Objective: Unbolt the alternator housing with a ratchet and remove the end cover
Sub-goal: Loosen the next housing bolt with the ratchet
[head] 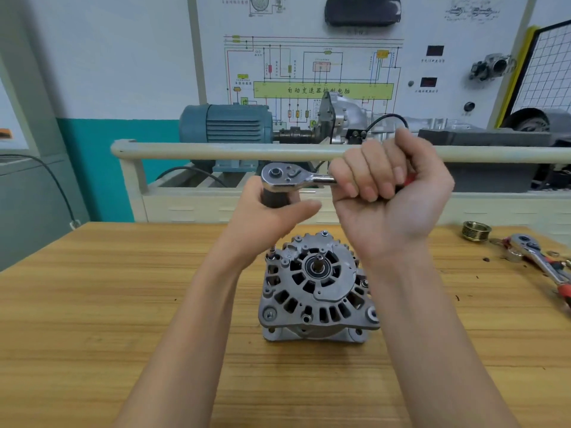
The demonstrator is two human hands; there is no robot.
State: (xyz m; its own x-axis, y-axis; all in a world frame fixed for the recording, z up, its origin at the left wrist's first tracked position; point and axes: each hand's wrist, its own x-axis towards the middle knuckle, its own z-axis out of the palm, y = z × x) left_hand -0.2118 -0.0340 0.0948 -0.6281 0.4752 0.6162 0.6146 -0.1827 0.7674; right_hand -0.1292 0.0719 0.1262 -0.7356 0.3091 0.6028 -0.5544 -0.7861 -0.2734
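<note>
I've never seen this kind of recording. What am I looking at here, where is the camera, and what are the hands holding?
The camera sits on a person's head, looking down at their own two bare hands over a wooden workbench. The right hand grips the handle of a ratchet, held up in the air. The left hand holds the dark socket under the ratchet's head. Below stands the alternator, shaft up, its end cover still on. At the bench's right edge lie a second ratchet and a ribbed pulley.
</note>
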